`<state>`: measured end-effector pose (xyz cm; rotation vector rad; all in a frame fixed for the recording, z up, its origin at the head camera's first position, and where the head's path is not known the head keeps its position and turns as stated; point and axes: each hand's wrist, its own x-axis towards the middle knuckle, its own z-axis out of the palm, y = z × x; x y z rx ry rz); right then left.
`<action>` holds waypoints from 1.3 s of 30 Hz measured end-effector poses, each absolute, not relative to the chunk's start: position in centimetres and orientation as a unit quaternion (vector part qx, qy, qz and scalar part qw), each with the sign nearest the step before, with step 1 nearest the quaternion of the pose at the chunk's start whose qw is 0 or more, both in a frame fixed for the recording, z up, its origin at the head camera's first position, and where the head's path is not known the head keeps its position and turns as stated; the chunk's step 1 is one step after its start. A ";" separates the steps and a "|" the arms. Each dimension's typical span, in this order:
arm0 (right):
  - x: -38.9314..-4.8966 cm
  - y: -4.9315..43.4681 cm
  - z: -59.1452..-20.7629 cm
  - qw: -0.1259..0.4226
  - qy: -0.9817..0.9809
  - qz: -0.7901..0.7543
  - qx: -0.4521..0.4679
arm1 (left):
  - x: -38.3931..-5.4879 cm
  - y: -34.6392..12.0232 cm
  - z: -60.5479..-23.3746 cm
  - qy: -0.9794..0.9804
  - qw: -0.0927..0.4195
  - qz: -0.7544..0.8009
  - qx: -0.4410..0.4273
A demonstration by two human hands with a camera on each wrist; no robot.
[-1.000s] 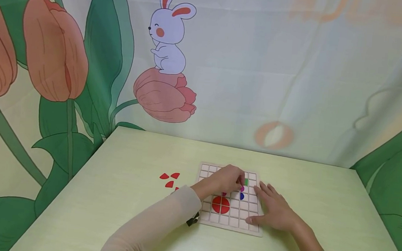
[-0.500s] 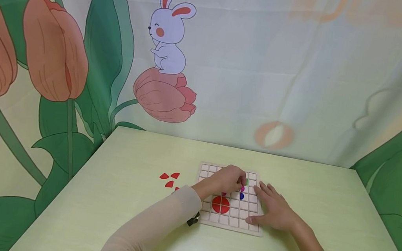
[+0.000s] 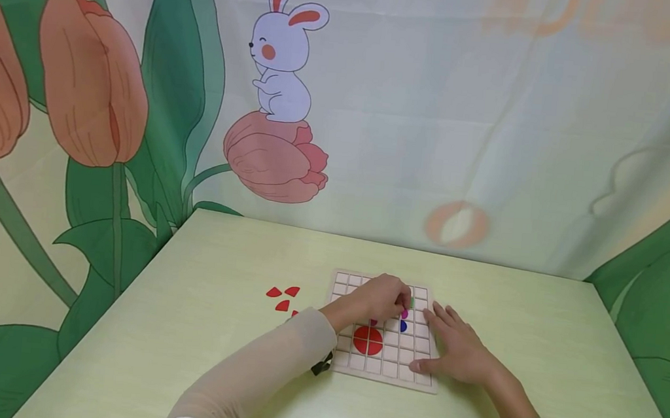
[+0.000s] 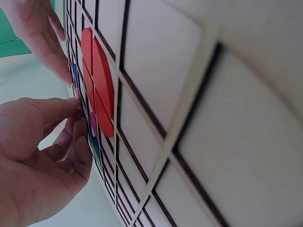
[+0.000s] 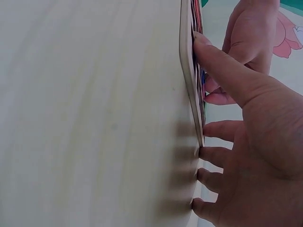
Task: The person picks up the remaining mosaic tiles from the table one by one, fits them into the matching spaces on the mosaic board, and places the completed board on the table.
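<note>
A light wooden grid board (image 3: pixel 390 369) lies flat on the table. My left hand (image 3: pixel 378 298) reaches over it, thumb and fingertips pinched together at a small magenta piece (image 3: pixel 404 314) in a cell right of centre; the fingertips hide part of it. In the left wrist view, the left hand (image 4: pixel 42 151) has its thumb and index finger meeting at the board surface. A green piece (image 3: pixel 412 302) and a blue half-round piece (image 3: pixel 403 326) sit beside them. My right hand (image 3: pixel 462 350) rests at the board's right edge, thumb on the board, fingers spread along the side.
Red quarter-round pieces (image 3: pixel 361 334) form a circle on the board. Several loose red pieces (image 3: pixel 283 306) lie on the table (image 3: pixel 215 304) left of the board, one partly behind the left sleeve. A printed curtain (image 3: pixel 387 141) hangs behind the table's far edge.
My left hand has shifted very slightly at the same cell, and less of the green piece shows. The right hand and the board stay where they were.
</note>
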<state>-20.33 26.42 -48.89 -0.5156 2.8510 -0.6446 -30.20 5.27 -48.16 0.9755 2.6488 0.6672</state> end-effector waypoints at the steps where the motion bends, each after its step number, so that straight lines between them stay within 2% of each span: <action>1: -20.4 26.4 -48.9 0.087 0.957 -0.217 -0.173 | -30.2 5.3 -48.1 0.907 0.120 0.227 0.335; 10: -20.4 26.6 -49.1 0.086 0.957 -0.218 -0.173 | -30.0 5.3 -47.9 0.905 0.136 0.238 0.326; 19: -20.4 26.7 -49.3 0.086 0.958 -0.217 -0.168 | -30.1 4.3 -48.1 0.904 0.128 0.256 0.316; 29: -20.8 26.5 -49.6 0.089 0.962 -0.201 -0.161 | -31.0 -1.2 -46.4 0.901 0.090 0.272 0.327; 39: -20.6 26.5 -49.5 0.086 0.962 -0.201 -0.167 | -31.1 -8.3 -45.2 0.913 0.071 0.272 0.295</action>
